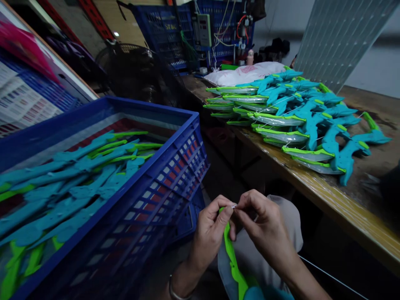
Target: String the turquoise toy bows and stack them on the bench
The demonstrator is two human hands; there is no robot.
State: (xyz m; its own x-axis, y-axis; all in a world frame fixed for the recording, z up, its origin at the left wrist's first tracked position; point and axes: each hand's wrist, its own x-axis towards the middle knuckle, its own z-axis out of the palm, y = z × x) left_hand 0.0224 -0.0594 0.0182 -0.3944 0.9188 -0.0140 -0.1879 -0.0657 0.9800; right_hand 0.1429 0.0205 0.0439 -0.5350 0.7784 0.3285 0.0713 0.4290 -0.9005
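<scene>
My left hand (210, 231) is closed around the tip of a green and teal toy bow (233, 258) that rests over my lap. Its thumb and fingers pinch the green tip. My right hand (265, 227) meets it from the right, fingers pinched on a thin white string (331, 273) at that same tip. The string trails off to the lower right. A metal bangle sits on my left wrist.
A blue plastic crate (175, 166) full of teal and green bow parts stands at my left. A wooden table (328, 200) on the right holds a row of strung bows (300, 121). A black fan (137, 73) and blue crates stand behind.
</scene>
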